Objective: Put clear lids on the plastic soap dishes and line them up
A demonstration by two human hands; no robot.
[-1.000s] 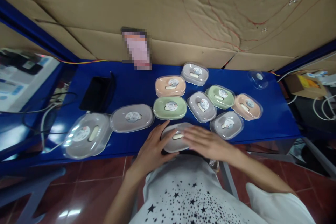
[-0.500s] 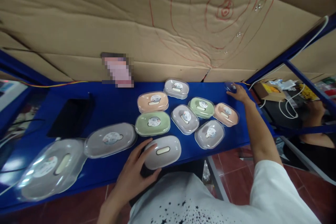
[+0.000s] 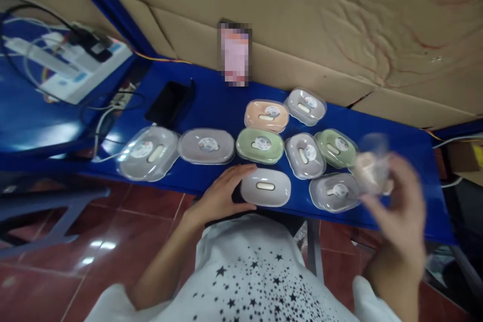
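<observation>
My left hand [image 3: 221, 195] rests against the left end of a grey oval box [image 3: 266, 187] at the near edge of the blue table [image 3: 211, 103], fingers curled round its side. My right hand [image 3: 402, 206] is raised over the table's right part, blurred by motion, with a small clear lid [image 3: 372, 161] in its fingers. The lid hangs in front of a peach box, which it mostly hides. Grey, green and peach lidded boxes lie in a cluster beyond: green [image 3: 259, 145], peach [image 3: 266, 115], grey [image 3: 305, 155], grey [image 3: 334, 192].
Two larger grey boxes [image 3: 206, 146] [image 3: 148, 153] lie to the left. A black case [image 3: 169, 103] sits behind them, a phone [image 3: 234, 53] leans on the cardboard wall. A second blue shelf at the left holds a power strip [image 3: 81, 68] and cables. Red tiled floor below.
My right hand went from the grey box to the far right corner, took the clear lid there and is now bringing it back towards me. The left hand stayed on the grey box.
</observation>
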